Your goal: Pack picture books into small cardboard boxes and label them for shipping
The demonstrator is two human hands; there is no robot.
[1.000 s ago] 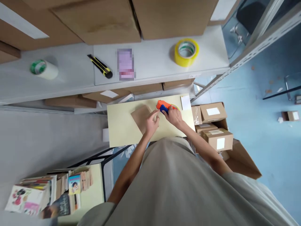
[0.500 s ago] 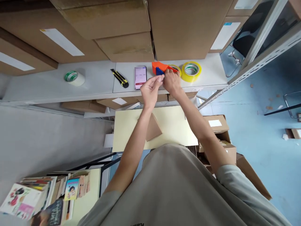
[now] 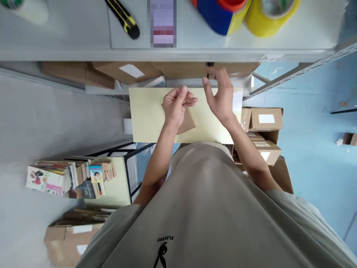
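1. A flat brown cardboard parcel (image 3: 186, 121) lies tilted on the pale yellow table (image 3: 145, 115), roughly at the middle of its top, partly hidden by the left wrist.
2. The left hand (image 3: 175, 106) is above the parcel's upper edge, fingers curled in toward the thumb; whether it grips anything or touches the parcel cannot be told.
3. The right hand (image 3: 220, 96) is held just to the right of the parcel, over the table's far edge, fingers spread and raised, holding nothing visible.
4. Beyond the table, a grey shelf (image 3: 83, 41) runs across the top of the view. On it, above the parcel, sit an orange and blue tape dispenser (image 3: 217, 13) and, touching it on the right, a yellow tape roll (image 3: 272, 16).
5. Left of the dispenser on the shelf lie a phone (image 3: 163, 22) and a yellow and black utility knife (image 3: 122, 16).
6. Right of the table stand small labelled cartons (image 3: 263, 119); to its lower left, a stack of books (image 3: 69, 176).
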